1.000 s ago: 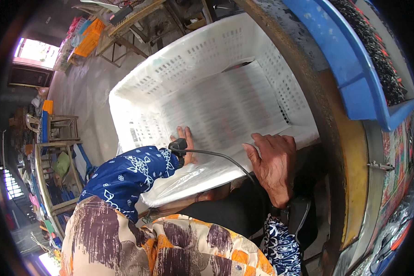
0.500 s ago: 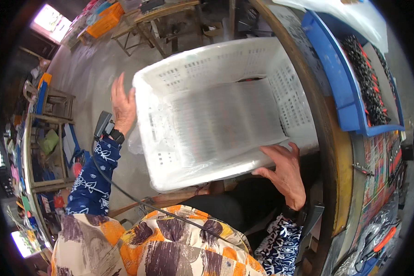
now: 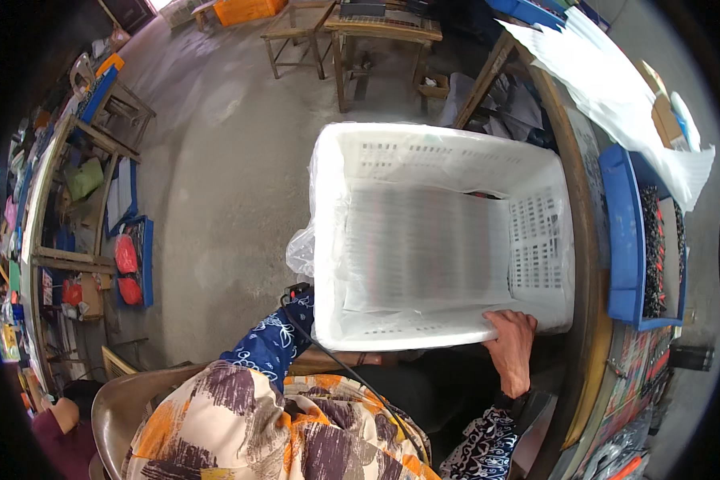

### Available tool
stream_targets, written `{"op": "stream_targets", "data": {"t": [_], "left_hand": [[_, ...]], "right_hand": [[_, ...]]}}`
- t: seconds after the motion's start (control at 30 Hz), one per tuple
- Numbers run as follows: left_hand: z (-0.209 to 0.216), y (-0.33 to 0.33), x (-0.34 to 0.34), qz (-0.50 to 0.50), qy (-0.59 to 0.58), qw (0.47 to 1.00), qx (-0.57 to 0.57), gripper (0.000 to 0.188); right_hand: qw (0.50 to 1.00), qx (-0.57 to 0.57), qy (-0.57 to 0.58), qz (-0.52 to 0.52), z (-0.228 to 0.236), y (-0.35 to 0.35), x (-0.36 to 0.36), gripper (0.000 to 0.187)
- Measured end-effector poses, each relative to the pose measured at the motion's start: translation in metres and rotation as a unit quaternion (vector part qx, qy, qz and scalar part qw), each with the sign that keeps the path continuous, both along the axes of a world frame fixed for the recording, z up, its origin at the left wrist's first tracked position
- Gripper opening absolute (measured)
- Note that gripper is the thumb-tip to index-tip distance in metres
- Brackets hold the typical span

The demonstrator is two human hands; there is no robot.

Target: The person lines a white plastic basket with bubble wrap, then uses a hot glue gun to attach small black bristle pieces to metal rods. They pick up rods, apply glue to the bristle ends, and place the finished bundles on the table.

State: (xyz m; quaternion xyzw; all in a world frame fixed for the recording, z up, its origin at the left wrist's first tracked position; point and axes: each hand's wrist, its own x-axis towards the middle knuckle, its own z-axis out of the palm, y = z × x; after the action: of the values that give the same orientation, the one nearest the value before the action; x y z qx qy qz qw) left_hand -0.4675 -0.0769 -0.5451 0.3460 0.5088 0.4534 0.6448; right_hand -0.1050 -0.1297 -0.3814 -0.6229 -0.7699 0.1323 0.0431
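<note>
White crate (image 3: 326,264) in front of me, right of centre in the frame, its open top toward me and its right side close beside the wooden bench edge (image 3: 589,280). Half a second ago it lay more toward the middle and tilted in view; now it sits squarer. My view has swung as well, since the blue bin (image 3: 628,232) at the right has dropped lower, so I can't tell how much the crate itself moved.

My left hand, spread in the open beside the crate's left wall a moment ago, has gone out of sight behind the lower left corner; only the blue sleeve (image 3: 274,334) shows, so I cannot tell whether that hand is open or holding. My right hand (image 3: 514,344) has its fingers bent over the near rim at the lower right, gripping it as far as I can see.

Both hands are out of the interior, where the pale sheet (image 3: 424,248) lies flat, so I judge this to be handling the crate from outside rather than arranging its lining. Clear plastic (image 3: 301,252) bulges past the left wall.
</note>
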Motion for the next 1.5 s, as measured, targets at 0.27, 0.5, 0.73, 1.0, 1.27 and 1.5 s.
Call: {"op": "stream_targets", "data": {"t": [0.27,0.5,0.73,1.0,1.27,1.5], "left_hand": [[-0.026,0.012,-0.003,-0.069,0.073,0.993,-0.054,0.049],[-0.045,0.017,-0.011,-0.153,0.169,0.971,-0.073,0.048],[-0.062,0.025,-0.016,-0.235,0.253,0.935,-0.084,0.047],[-0.077,0.029,-0.024,-0.308,0.316,0.893,-0.092,0.045],[-0.102,0.022,-0.067,-0.377,0.362,0.847,-0.103,0.044],[-0.152,-0.007,-0.157,-0.519,0.356,0.777,-0.004,0.039]], "right_hand": [[1.000,-0.010,0.012,-0.001,-0.003,0.002,0.003,0.039],[1.000,-0.002,0.026,0.014,-0.005,0.001,-0.001,0.033],[1.000,-0.011,0.014,-0.005,-0.003,0.005,-0.021,0.025],[0.999,0.008,0.042,0.009,-0.001,0.011,-0.040,0.024],[0.999,0.005,0.039,0.015,0.003,0.013,-0.043,0.025],[0.999,0.007,0.030,0.020,0.003,0.013,-0.043,0.027]]}}
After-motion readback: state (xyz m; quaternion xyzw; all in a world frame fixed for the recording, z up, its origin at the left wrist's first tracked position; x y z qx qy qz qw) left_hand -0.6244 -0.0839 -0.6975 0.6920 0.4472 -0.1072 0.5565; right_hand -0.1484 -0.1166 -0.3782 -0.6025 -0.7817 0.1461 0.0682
